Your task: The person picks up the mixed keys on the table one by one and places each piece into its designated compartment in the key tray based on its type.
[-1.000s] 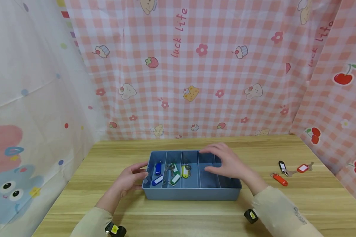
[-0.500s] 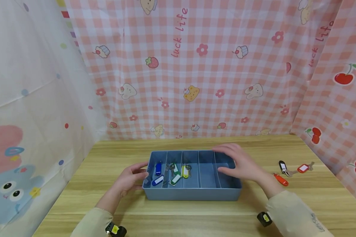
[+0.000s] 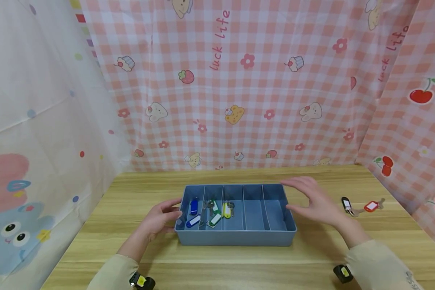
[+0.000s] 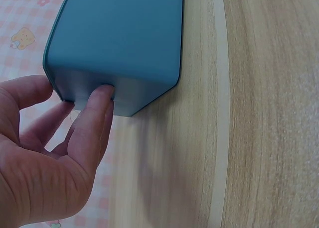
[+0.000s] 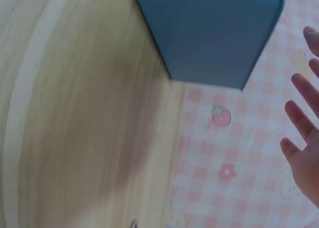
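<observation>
A blue-grey box (image 3: 237, 238) split into compartments stands on the table. Blue key tags (image 3: 193, 221) lie in its leftmost compartment, green key tags (image 3: 215, 219) with keys in the second, and a yellow key tag (image 3: 227, 210) in the third. The two compartments on the right show bare floors. My left hand (image 3: 161, 217) touches the box's left end; in the left wrist view its fingertips rest against the end wall (image 4: 109, 83). Just off the right end, my right hand (image 3: 315, 201) is spread, holding nothing; a gap to the box shows in the right wrist view.
Right of the right hand, a black key tag (image 3: 346, 204) and a red key tag (image 3: 371, 206) with keys lie on the wooden table (image 3: 239, 266). A checked cloth (image 3: 253, 92) hangs behind the table, and a white patterned cloth (image 3: 50, 121) at the left.
My right hand has moved right, from above the box's right compartments to outside its right end. The orange-red tag near it is now hidden behind the forearm. My left hand stays put.
</observation>
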`<state>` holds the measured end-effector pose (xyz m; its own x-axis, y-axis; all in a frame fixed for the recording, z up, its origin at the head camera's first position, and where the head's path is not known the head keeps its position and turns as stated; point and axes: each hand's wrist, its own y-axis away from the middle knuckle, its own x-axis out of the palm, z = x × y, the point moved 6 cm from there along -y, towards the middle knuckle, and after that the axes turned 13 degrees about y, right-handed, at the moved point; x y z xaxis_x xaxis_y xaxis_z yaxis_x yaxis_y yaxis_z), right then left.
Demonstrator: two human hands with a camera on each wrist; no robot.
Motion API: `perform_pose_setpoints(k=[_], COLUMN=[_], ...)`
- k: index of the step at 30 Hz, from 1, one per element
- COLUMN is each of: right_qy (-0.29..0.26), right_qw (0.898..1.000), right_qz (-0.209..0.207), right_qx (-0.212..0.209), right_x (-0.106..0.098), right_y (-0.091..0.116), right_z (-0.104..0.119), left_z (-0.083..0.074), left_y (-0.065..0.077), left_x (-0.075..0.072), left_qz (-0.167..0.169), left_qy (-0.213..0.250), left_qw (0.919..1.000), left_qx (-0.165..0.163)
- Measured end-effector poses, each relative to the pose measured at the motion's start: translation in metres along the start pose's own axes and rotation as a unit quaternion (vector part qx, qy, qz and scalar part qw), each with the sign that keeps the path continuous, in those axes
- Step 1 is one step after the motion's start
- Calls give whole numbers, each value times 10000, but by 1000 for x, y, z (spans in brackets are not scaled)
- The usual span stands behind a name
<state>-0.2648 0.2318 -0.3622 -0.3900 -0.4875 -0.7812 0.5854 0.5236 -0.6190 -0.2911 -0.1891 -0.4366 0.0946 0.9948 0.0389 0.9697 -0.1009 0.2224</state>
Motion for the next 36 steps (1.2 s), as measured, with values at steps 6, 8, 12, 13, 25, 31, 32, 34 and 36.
perform_pose_setpoints(k=[6,8,12,13,25,31,32,34,36], right_qy=[136,169,230,226,304,318,298,238,192], right_qw=[9997,9994,9987,9985,9978,9965,9965,9964,9960], right_qz=[-68,-54,-25,-36,22,131,137,155,188], right_qx=[198,298,462,493,595,756,771,802,849], right_x=[-14,-17,-20,-21,-31,-32,-33,-34,-34], right_y=[11,15,22,24,47,57,59,62,65], right_z=[-10,-14,-21,-23,-42,-50,-51,-53,-56], left_z=[0,0,0,0,0,0,0,1,1], left_y=[0,0,0,0,0,1,1,1,0], left_x=[0,0,0,0,0,-1,-1,-1,-1], left_qz=[-13,-19,-28,-27,-28,-25,-28,-33,-43], left_qy=[-5,-7,1,-4,-20,-19,-17,-23,-24], left_qw=[10000,10000,10000,10000,10000,10000,10000,10000,10000], left_qx=[-1,-12,-29,-30,-45,-61,-63,-67,-63])
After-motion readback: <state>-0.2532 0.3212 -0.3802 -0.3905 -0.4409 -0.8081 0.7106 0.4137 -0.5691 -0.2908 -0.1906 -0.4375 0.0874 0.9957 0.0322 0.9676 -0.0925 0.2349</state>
